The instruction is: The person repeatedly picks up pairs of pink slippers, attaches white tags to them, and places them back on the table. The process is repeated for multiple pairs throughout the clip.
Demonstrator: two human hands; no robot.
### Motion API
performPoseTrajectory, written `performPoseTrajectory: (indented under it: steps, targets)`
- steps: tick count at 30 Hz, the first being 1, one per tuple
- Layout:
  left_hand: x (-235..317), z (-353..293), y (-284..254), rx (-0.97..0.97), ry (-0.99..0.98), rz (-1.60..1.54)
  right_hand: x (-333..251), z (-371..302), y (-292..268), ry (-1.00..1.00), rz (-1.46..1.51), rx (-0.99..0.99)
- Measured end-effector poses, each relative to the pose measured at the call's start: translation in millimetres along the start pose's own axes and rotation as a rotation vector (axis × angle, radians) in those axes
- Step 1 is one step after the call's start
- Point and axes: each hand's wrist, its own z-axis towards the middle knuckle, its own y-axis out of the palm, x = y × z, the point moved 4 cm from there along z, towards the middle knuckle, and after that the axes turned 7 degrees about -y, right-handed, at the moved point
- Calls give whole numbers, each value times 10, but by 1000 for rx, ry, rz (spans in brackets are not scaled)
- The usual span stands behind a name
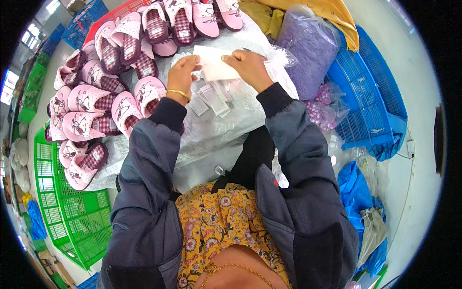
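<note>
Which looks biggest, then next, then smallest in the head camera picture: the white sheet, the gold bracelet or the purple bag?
1. Purple bag, the biggest by far
2. White sheet
3. Gold bracelet, just a thin band

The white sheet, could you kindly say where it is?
In the head view, the white sheet is at upper centre, between the left hand and the right hand.

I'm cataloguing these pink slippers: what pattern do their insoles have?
The insoles show a burgundy-and-pale check, clearest near the top of the head view.
</note>
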Motion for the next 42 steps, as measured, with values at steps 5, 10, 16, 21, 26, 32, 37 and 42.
performPoseTrajectory:
  steps: [5, 10, 16, 21, 26, 32, 37, 42]
  targets:
    - [6, 244, -123, 124, 75, -40, 254, 172, -82, 31, -24, 61]
    - [53, 146, 19, 70, 43, 88, 227, 214, -67, -18, 75, -51]
    - [-49, 329, 22, -51, 11, -50, 236, 193, -118, -41, 15, -12]
    - [-5, 291, 96, -42, 42, 8, 219, 213, -48, -59, 34, -67]
    - [-2, 342, -18, -17, 72, 38, 277, 208, 5, -82, 40, 10]
    - [35, 556, -346, 122, 101, -6, 131, 10, -252, -279, -339, 270]
    - [106, 330, -144, 35, 155, -201, 15, -513, -470, -297, -266, 54]
    - [137, 53, 297, -102, 142, -261, -245, -1045, -570, -462, -208, -32]
